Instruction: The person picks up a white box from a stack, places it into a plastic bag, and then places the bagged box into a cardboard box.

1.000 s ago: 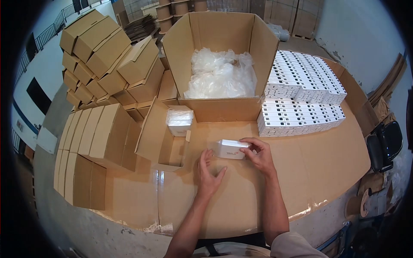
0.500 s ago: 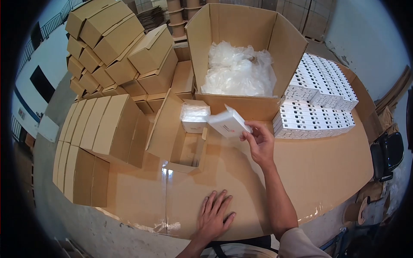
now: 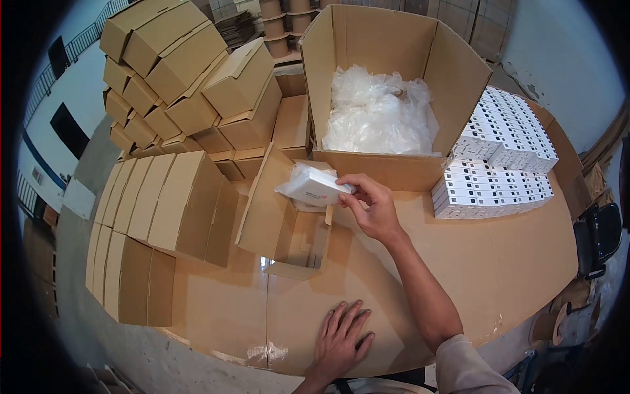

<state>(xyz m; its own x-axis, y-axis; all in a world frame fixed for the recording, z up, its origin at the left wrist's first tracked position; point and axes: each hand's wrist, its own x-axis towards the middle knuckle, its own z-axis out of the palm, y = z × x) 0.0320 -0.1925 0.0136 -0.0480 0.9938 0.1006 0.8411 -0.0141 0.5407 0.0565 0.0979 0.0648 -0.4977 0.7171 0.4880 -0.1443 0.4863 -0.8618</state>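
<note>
My right hand [image 3: 373, 207] pinches a small white box [image 3: 319, 186] by its right end; the box has small print and a red mark, and clear plastic wrap shows at its left. It is held over the far end of an open brown carton [image 3: 298, 246], partly hiding wrapped white contents inside. The near part of that carton's inside shows bare cardboard. My left hand [image 3: 345, 339] lies flat on the cardboard-covered table [image 3: 426, 262] near the front edge, fingers spread, holding nothing.
A large open box [image 3: 400, 41] of clear plastic bags [image 3: 374, 118] stands at the back. Stacked white boxes [image 3: 495, 190] sit at the right. Closed brown cartons [image 3: 167, 203] stand at the left, with more cartons [image 3: 170, 59] piled behind them.
My right hand has moved left with the white box, bringing it over the open carton's far end. My left hand stays flat on the table. The camera view has shifted slightly.
</note>
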